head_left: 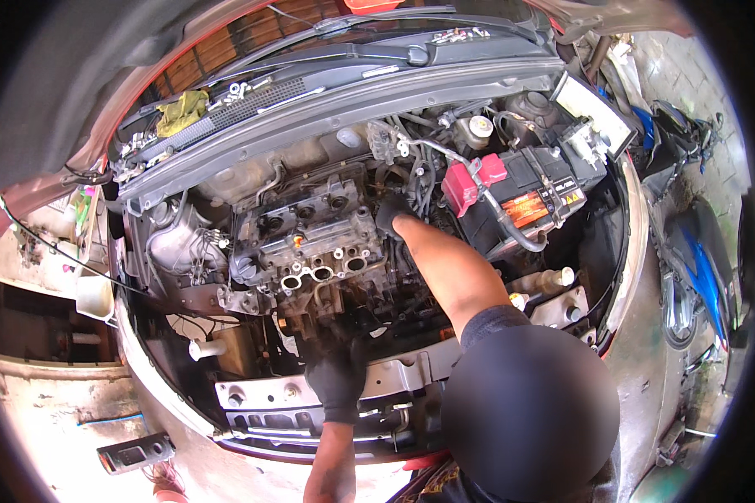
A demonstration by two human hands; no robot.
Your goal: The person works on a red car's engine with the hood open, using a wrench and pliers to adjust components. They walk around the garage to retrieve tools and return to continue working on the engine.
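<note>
The engine (319,220) looks dull metal, the crossbar (401,371) smooth metal, the battery (522,174) matt plastic, the rag (182,113) rumpled cloth.

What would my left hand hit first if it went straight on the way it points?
Likely the engine's dark lower front, beneath the row of oval ports: your gloved left hand points toward it. Depth in that shadow is unclear, so they may be touching.

Left hand (335,380) low, right hand (389,215) forward
</note>
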